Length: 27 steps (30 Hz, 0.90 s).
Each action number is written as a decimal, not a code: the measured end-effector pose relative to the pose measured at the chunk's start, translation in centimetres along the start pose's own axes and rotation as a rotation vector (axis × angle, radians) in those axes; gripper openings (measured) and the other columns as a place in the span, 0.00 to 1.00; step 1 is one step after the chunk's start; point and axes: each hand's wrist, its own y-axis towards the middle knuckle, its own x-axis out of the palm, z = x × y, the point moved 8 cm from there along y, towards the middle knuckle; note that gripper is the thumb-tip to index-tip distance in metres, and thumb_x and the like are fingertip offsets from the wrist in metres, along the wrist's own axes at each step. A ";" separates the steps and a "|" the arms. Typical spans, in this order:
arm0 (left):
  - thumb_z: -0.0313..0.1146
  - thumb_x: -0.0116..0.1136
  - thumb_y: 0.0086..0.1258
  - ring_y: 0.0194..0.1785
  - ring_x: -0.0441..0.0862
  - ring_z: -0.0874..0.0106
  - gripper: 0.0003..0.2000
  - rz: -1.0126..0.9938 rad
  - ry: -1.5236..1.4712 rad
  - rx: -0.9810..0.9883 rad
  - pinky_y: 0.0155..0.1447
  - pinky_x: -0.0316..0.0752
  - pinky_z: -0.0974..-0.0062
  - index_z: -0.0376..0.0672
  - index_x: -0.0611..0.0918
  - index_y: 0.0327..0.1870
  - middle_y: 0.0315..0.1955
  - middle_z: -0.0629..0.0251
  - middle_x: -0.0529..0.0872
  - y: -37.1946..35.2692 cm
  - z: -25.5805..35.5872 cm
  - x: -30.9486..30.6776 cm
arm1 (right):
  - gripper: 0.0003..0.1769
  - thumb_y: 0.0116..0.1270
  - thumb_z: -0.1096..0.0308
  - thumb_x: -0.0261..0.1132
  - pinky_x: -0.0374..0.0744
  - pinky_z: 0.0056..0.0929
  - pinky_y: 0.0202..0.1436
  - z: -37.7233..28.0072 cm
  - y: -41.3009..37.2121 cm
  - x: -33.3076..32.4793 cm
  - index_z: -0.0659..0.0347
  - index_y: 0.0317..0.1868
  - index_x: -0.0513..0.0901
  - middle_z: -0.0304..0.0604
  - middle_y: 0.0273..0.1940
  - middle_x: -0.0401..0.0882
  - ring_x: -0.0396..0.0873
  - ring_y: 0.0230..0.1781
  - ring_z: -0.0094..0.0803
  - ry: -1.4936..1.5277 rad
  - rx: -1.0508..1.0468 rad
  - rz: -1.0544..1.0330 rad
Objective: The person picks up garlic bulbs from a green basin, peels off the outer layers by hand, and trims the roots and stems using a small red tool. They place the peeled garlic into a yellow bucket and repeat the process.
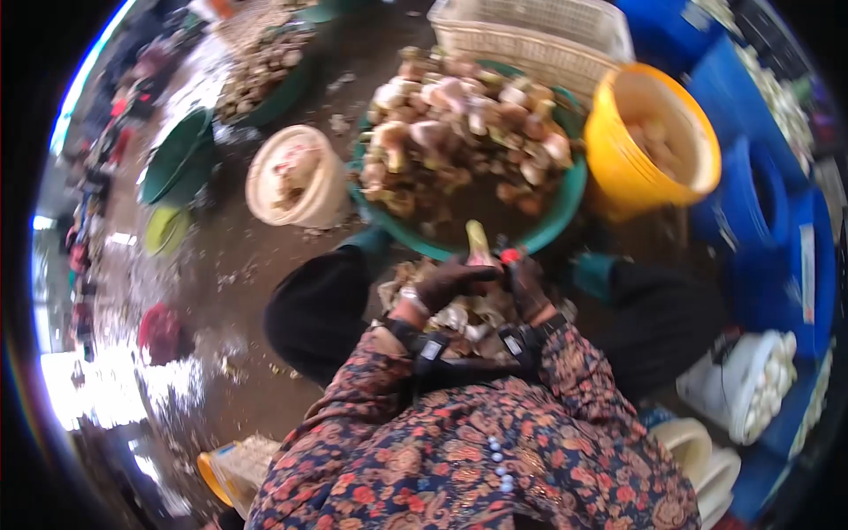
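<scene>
Left hand (450,281): in a dark glove, fingers curled tight round the lower end of the pale root.
Right hand (527,287): in a dark glove, closed on the red-handled tool, just right of the left hand and touching it.
Pale root (478,240): held upright between the two hands, with its tip over the near rim of the green basin.
Red-handled tool (510,256): only the red end shows above the right hand. Its blade cannot be made out.
Green basin (556,223): on the floor just beyond the hands.
Heap of roots (459,124): brown and pinkish pieces that fill the basin.
Yellow bucket (618,172): right of the basin and against its rim, with pale pieces inside.
White bucket (296,181): left of the basin, close to it.
White basket (530,40): far side, behind the basin.
Blue crates (760,194): far right, stacked close together.
White sack (733,380): near right, with pale pieces showing at its mouth.
Trimmings (459,316): a loose pile in the lap under the hands.
Second basin (265,75): far left, also holding roots.
Floor (238,265): wet, with scattered scraps.
In the way: the hands, wrist straps (430,346) and patterned sleeves (371,389) cover much of the trimmings, and the left glove hides the root's base.
</scene>
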 end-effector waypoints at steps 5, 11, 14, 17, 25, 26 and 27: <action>0.38 0.70 0.52 0.47 0.79 0.71 0.26 0.076 0.407 0.277 0.51 0.74 0.75 0.37 0.76 0.51 0.45 0.61 0.80 -0.4 2.4 0.3 | 0.13 0.59 0.60 0.61 0.75 0.34 0.34 -5.1 -2.0 0.5 0.62 0.32 0.82 0.46 0.26 0.82 0.80 0.29 0.36 -0.252 -0.318 0.082; 0.39 0.71 0.42 0.48 0.74 0.57 0.29 0.255 1.164 0.439 0.52 0.71 0.66 0.42 0.78 0.50 0.37 0.52 0.79 -2.0 4.9 0.3 | 0.15 0.58 0.57 0.64 0.74 0.40 0.30 -6.5 -2.5 0.8 0.63 0.30 0.82 0.52 0.25 0.80 0.79 0.25 0.47 -0.637 -0.302 0.056; 0.38 0.73 0.45 0.44 0.77 0.66 0.31 0.105 1.072 0.451 0.52 0.70 0.70 0.37 0.77 0.53 0.38 0.61 0.81 -2.2 5.5 0.1 | 0.14 0.59 0.58 0.65 0.73 0.36 0.27 -4.6 -1.7 1.0 0.63 0.31 0.82 0.45 0.26 0.82 0.77 0.22 0.35 -0.243 -0.302 -0.104; 0.35 0.71 0.48 0.50 0.74 0.76 0.34 -0.159 0.323 0.194 0.56 0.68 0.77 0.31 0.71 0.58 0.48 0.68 0.78 -2.2 4.3 -0.3 | 0.14 0.64 0.54 0.62 0.72 0.24 0.25 -3.6 -2.4 2.7 0.56 0.33 0.81 0.34 0.26 0.79 0.74 0.24 0.22 0.380 0.056 -0.427; 0.37 0.76 0.43 0.59 0.70 0.68 0.45 0.048 0.349 0.364 0.64 0.64 0.70 0.33 0.64 0.64 0.56 0.58 0.73 -0.8 3.4 2.3 | 0.24 0.69 0.44 0.50 0.77 0.24 0.37 -5.4 -3.6 4.0 0.57 0.44 0.78 0.37 0.33 0.79 0.77 0.32 0.25 0.838 0.198 -0.349; 0.37 0.76 0.43 0.59 0.70 0.68 0.45 0.047 0.346 0.362 0.64 0.64 0.70 0.33 0.64 0.64 0.56 0.58 0.73 -0.5 3.2 2.0 | 0.24 0.69 0.44 0.50 0.77 0.24 0.37 -5.2 -3.5 3.8 0.57 0.44 0.78 0.37 0.33 0.79 0.77 0.32 0.25 0.838 0.201 -0.347; 0.39 0.77 0.41 0.62 0.67 0.64 0.47 0.337 0.695 0.571 0.65 0.62 0.67 0.33 0.63 0.64 0.58 0.54 0.71 -1.5 5.0 0.3 | 0.24 0.68 0.45 0.51 0.76 0.24 0.36 -5.1 -3.2 3.6 0.58 0.44 0.78 0.36 0.32 0.78 0.76 0.30 0.25 0.746 0.155 -0.366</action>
